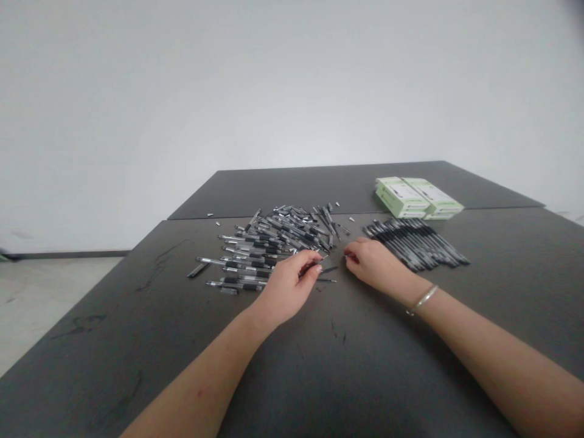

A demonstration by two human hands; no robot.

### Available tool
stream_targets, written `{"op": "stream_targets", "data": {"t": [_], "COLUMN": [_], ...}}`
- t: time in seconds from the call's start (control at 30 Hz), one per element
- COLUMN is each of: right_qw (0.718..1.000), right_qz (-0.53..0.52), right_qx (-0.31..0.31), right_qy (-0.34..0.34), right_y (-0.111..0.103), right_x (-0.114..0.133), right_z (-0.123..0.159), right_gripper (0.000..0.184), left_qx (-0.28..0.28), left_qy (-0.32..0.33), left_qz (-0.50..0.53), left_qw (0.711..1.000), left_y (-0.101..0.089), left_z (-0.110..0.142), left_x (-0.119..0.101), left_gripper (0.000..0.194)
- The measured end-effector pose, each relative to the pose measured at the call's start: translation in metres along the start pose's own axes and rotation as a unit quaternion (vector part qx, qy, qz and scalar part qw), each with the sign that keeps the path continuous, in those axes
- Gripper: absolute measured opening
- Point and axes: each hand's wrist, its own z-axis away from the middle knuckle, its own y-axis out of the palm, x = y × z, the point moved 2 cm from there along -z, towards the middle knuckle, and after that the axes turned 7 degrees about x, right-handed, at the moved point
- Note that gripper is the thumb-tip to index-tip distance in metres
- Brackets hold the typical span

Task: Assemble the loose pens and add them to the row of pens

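My left hand [294,281] is closed around a pen [324,258], its thin tip pointing right from between thumb and fingers. Beneath and left of that hand lies a loose heap of clear pens with black grips [255,249], mixed with small caps and tips. Close by on the right, my right hand [368,260] has its fingers pinched together near the table; whatever they hold is too small or hidden to make out. Beyond the right wrist, a neat row of capped pens [417,243] lies side by side.
Green and white boxes [420,198] are stacked in two piles behind the pen row. Several small pale tips [351,219] lie scattered behind the heap. The dark table [337,365] has a seam across it, and a white wall [292,85] rises behind.
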Motion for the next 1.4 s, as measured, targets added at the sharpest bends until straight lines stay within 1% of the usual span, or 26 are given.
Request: {"op": "stream_targets", "data": {"t": [0.1,0.17,0.23,0.3,0.37,0.4,0.47,0.57,0.77,0.93,1.07,1.23,1.4], "right_qw": [0.993,0.976,0.939,0.885,0.841,0.827,0.814,0.810,0.820,0.821,0.826,0.839,0.839], "right_qz": [-0.109,-0.215,-0.344,-0.463,-0.538,-0.557,-0.575,-0.580,-0.566,-0.564,-0.556,-0.536,-0.536], "right_qx": [-0.036,-0.036,-0.024,-0.021,-0.034,-0.042,-0.055,-0.063,-0.059,-0.063,-0.054,-0.033,-0.018], "right_qy": [-0.014,-0.017,-0.024,-0.041,-0.056,-0.060,-0.063,-0.063,-0.064,-0.066,-0.071,-0.092,-0.098], "right_y": [-0.003,-0.004,-0.005,-0.007,-0.010,-0.011,-0.012,-0.011,-0.008,-0.003,0.000,0.000,0.002], "right_x": [0.000,0.002,0.007,0.013,0.019,0.021,0.024,0.027,0.028,0.028,0.029,0.031,0.032], "right_z": [-0.001,-0.001,0.000,0.001,0.003,0.003,0.005,0.006,0.007,0.006,0.006,0.009,0.010], "right_gripper": [0.021,0.019,0.016,0.013,0.013,0.015,0.016,0.016,0.018,0.019,0.016,0.014,0.015], "left_qx": [0.000,-0.001,-0.003,-0.004,-0.002,-0.001,0.000,0.003,0.009,0.002,0.007,-0.001,-0.002], "left_qy": [0.002,0.004,0.007,0.011,0.014,0.015,0.015,0.012,0.017,0.012,0.007,0.009,0.011], "left_qz": [0.002,-0.001,-0.003,-0.004,-0.004,-0.004,-0.006,-0.014,-0.008,-0.011,-0.012,-0.013,-0.023], "left_qw": [1.000,1.000,1.000,1.000,1.000,1.000,1.000,1.000,1.000,1.000,1.000,1.000,1.000], "left_y": [0.000,0.000,0.000,0.000,0.000,0.000,0.000,0.000,-0.001,-0.001,0.000,0.000,0.001], "left_z": [0.000,0.000,0.000,0.000,0.000,0.000,0.000,0.000,-0.001,0.000,0.000,0.001,0.001], "left_x": [0.000,0.000,0.000,-0.001,-0.002,-0.002,-0.002,-0.003,-0.004,-0.004,-0.003,-0.004,-0.004], "left_gripper": [0.018,0.018,0.018,0.018,0.018,0.018,0.018,0.018,0.019,0.018,0.017,0.018,0.015]}}
